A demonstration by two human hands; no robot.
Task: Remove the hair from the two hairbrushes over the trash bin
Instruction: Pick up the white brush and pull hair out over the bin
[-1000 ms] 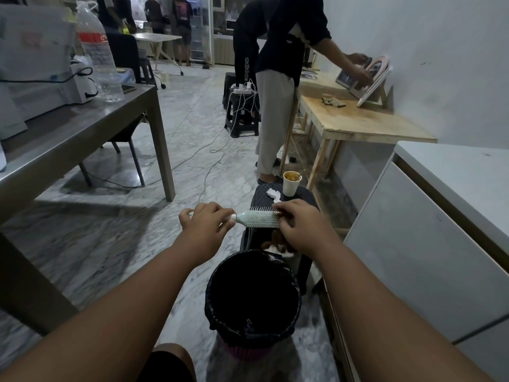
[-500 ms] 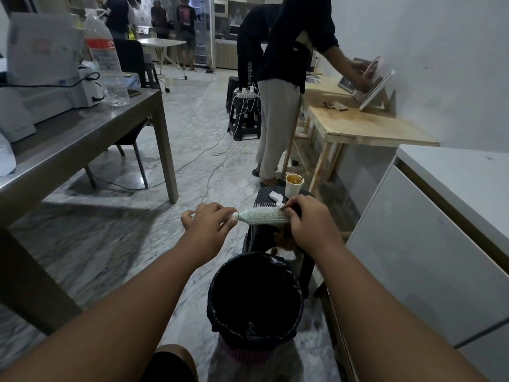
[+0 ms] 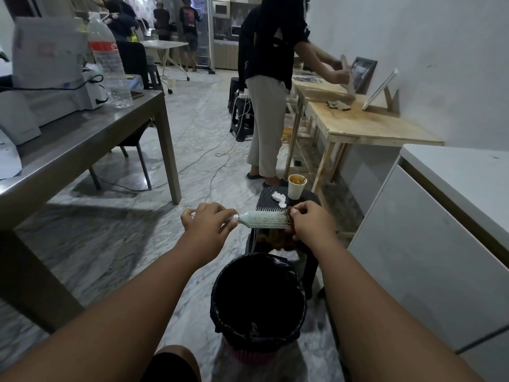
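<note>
My left hand (image 3: pixel 208 224) grips the handle of a pale mint round hairbrush (image 3: pixel 263 219), held level above the far rim of the trash bin (image 3: pixel 220 307), which has a black liner. My right hand (image 3: pixel 312 223) pinches brown hair at the brush's right tip. A clump of brown hair (image 3: pixel 278 239) hangs or lies just below the brush, between my hands and the bin. A second hairbrush is hidden from me.
Behind the bin stands a black stool (image 3: pixel 268 195) with a paper cup (image 3: pixel 297 186) and crumpled tissue (image 3: pixel 279 198). A steel table (image 3: pixel 82 142) is on the left, a white cabinet (image 3: pixel 429 244) on the right. A person (image 3: pixel 265 106) stands at a wooden table (image 3: pixel 369 125) ahead.
My right hand has slid from over the bristles to the brush's right tip, uncovering more of the brush head. The view has tilted up a little. My left hand keeps its grip.
</note>
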